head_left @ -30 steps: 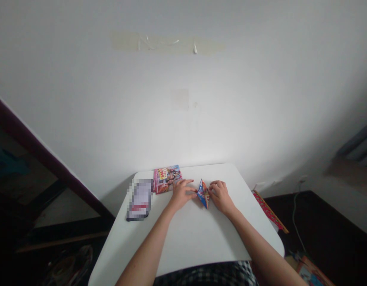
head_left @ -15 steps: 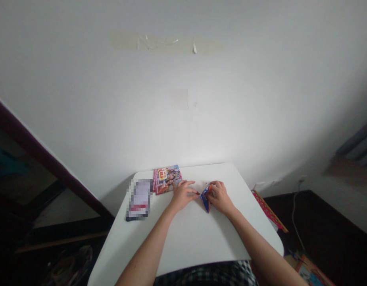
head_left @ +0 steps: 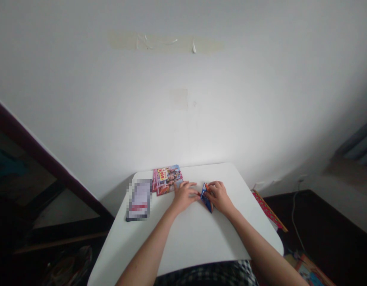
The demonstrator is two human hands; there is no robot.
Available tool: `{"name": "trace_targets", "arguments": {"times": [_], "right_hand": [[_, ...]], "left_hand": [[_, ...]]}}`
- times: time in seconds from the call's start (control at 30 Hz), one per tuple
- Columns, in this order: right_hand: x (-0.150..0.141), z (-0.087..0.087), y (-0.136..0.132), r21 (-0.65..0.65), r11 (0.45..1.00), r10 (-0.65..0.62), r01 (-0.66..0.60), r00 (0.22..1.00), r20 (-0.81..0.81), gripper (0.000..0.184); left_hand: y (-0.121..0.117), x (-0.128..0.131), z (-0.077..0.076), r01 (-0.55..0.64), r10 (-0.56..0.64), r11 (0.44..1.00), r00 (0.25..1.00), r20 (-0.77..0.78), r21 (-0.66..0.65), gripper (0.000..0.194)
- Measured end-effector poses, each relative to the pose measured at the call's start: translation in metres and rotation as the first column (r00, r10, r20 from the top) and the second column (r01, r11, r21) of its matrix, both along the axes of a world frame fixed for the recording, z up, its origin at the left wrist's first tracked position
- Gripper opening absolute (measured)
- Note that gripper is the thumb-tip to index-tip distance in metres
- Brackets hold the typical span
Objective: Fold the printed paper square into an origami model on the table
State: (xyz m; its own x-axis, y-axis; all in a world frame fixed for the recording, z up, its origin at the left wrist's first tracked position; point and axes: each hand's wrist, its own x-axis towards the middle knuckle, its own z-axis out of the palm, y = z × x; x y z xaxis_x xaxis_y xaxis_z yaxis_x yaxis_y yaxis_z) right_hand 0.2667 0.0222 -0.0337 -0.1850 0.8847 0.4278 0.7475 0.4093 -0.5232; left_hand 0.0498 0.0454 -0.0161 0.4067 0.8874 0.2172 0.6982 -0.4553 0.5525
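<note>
A small piece of folded paper [head_left: 207,203], blue on its near face with orange at the back, stands on the white table [head_left: 198,242] between my hands. My right hand [head_left: 220,197] pinches its right side with thumb and fingers. From the left, my left hand [head_left: 184,195] reaches over with its fingers spread. One of its fingertips comes to the paper's left edge; whether it presses on it I cannot tell. The thumb side of that hand lies close to a stack of colourful printed flyers [head_left: 167,180].
A phone [head_left: 139,200], blurred by pixelation, lies at the table's left. The white wall [head_left: 183,131] rises right behind the table. A dark-framed opening [head_left: 46,139] is at left. On the right floor are a pink patterned item [head_left: 268,210] and a cable [head_left: 294,222].
The folded paper has turned slightly and shifted a little right, showing more of its blue face. My left hand has moved slightly right; the right hand keeps its pinch.
</note>
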Motion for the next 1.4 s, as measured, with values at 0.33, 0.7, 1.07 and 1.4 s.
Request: {"name": "trace_targets", "arguments": {"times": [0.33,0.7,1.07,1.4], "right_hand": [[-0.002,0.001,-0.002,0.01,1.0,-0.006,0.006,1.0,-0.007,0.015],[-0.002,0.001,-0.001,0.005,1.0,0.011,-0.011,1.0,0.004,0.018],[0.0,-0.001,-0.002,0.011,1.0,0.025,-0.026,0.999,0.024,0.023],[0.002,-0.008,0.003,0.011,1.0,0.004,-0.004,0.999,-0.046,0.015]], "left_hand": [[-0.001,0.003,-0.005,0.006,-0.006,1.0,1.0,0.028,0.003,0.017],[-0.006,0.008,-0.001,-0.018,0.017,1.0,0.999,0.038,0.015,0.016],[-0.008,0.012,0.003,-0.085,0.083,0.996,0.994,0.072,0.022,0.01],[-0.005,0.009,0.007,-0.133,0.129,0.99,0.988,0.081,0.048,0.011]]}}
